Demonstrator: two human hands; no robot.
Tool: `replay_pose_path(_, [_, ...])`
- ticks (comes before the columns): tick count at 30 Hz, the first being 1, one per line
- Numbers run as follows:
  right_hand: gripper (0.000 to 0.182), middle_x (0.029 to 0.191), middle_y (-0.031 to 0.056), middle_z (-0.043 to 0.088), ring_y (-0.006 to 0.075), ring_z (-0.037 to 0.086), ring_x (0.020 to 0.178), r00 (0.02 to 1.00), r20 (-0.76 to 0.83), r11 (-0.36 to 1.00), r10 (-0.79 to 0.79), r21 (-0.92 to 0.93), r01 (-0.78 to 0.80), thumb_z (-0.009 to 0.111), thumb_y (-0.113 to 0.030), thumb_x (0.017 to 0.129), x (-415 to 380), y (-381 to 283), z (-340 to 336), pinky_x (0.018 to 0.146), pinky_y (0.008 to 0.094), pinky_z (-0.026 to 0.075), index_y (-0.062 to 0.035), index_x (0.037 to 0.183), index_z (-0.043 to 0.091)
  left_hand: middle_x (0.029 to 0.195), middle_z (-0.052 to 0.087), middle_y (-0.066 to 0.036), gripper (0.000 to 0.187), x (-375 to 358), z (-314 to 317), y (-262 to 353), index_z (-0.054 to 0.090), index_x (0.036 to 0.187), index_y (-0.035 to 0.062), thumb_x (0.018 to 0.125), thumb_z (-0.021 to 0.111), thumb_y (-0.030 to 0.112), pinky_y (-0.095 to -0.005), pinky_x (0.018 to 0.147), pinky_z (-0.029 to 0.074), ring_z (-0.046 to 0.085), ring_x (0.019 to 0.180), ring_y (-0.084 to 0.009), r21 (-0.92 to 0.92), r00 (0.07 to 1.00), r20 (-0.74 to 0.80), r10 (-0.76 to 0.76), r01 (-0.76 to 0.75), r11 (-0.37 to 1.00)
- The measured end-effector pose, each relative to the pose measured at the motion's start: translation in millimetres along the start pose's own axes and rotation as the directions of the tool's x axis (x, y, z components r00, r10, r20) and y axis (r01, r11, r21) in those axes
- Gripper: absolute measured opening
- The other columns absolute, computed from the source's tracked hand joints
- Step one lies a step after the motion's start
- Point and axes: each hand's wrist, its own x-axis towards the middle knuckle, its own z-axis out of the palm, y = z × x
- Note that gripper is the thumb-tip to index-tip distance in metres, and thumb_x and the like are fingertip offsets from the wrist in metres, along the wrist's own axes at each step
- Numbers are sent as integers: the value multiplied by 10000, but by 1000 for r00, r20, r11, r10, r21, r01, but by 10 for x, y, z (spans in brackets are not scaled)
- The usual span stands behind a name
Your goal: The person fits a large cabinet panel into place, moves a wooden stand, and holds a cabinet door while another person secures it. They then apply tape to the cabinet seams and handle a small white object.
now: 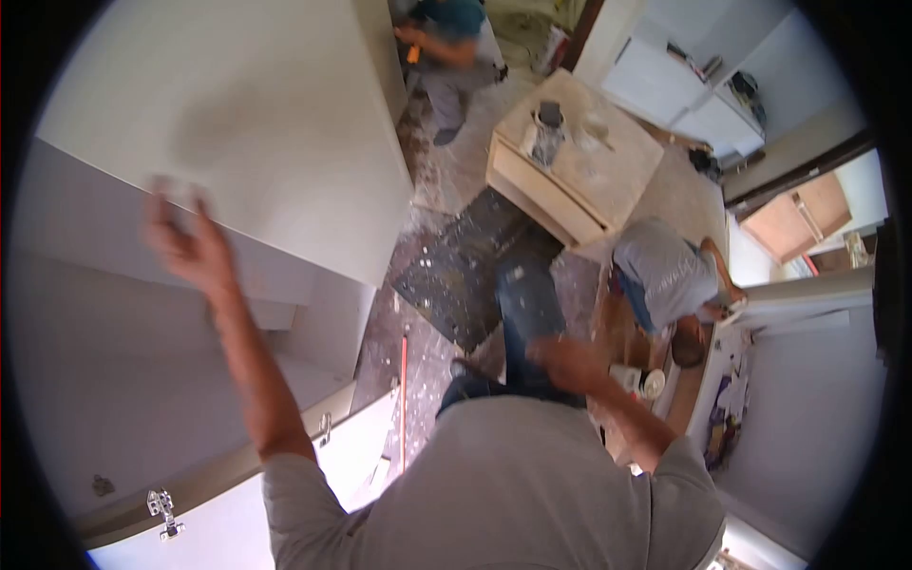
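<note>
At the left, my left hand [190, 242] is raised with its fingers apart, over the edge of a large pale panel [256, 123]. Whether the fingertips touch the panel is unclear, and nothing shows in the hand. Below it lies the inside of a pale cabinet [152, 351], and a white door [247, 513] with metal hinges [164, 513] hangs along its lower edge. Near my right thigh is my right hand [567, 365], blurred, so its fingers cannot be made out.
A wooden box [579, 142] with a container [548, 123] on top stands ahead. One person [665, 271] bends down at the right; another [446, 47] sits at the top. A dark spattered sheet [465, 266] and a red rod [404, 399] lie on the floor.
</note>
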Motion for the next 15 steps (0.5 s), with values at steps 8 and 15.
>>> replay_pose_path(8, [379,1395,175,576,377,559,1266,825,-548,986,137,159,-58,730,-161,847,748,-48,-429,1057,440,441,-82,1212,662,1046,735,-203,632,1197,-1,-802,703,1067,-113,774,864,424,-385,871,545,704,927,-250,158,929,-206,-308,342,926])
replay_pose_path(15, [640,1599,186,312,465,282,1451,957,-284,975,59,-191,-117,722,-317,807,1596,253,-265,1091,673,302,-153,1403,556,979,744,-140,340,996,-141,-1052,729,1018,-80,883,795,225,-358,701,579,693,791,-205,117,870,-338,-359,418,901])
